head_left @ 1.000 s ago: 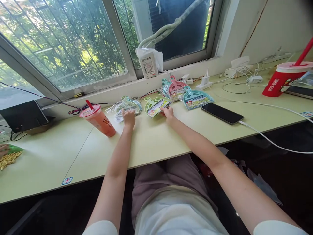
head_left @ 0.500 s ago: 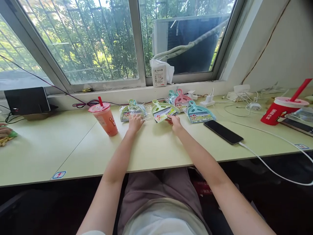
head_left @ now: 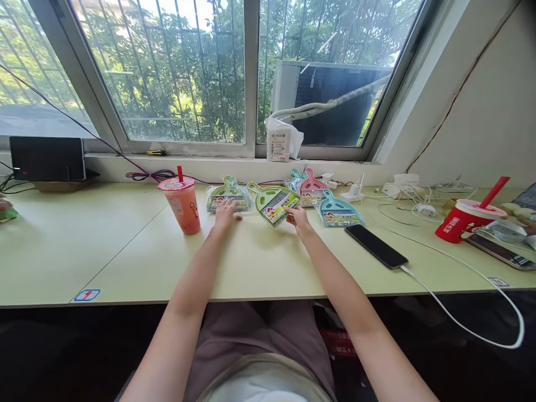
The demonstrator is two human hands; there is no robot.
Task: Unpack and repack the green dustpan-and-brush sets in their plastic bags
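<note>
My right hand grips the lower right corner of a green mini dustpan-and-brush set. That set is tilted, with its looped handle toward the upper left, and a printed label covers the bristles. My left hand lies at the front edge of another green dustpan set in clear wrap, fingers stretched over it and thumb apart. To the right of my right hand lies a blue wrapped dustpan set. Behind it sit a pink set and a partly hidden teal one.
A cup of pink drink stands left of my left arm. A black phone on a white cable lies at right, with a red cup beyond. Tissues sit on the sill; a dark tablet stands far left.
The green set in my right hand has turned, its handle swinging left and its label tilting more steeply. My left hand stays at the other green set. The camera view has shifted slightly.
</note>
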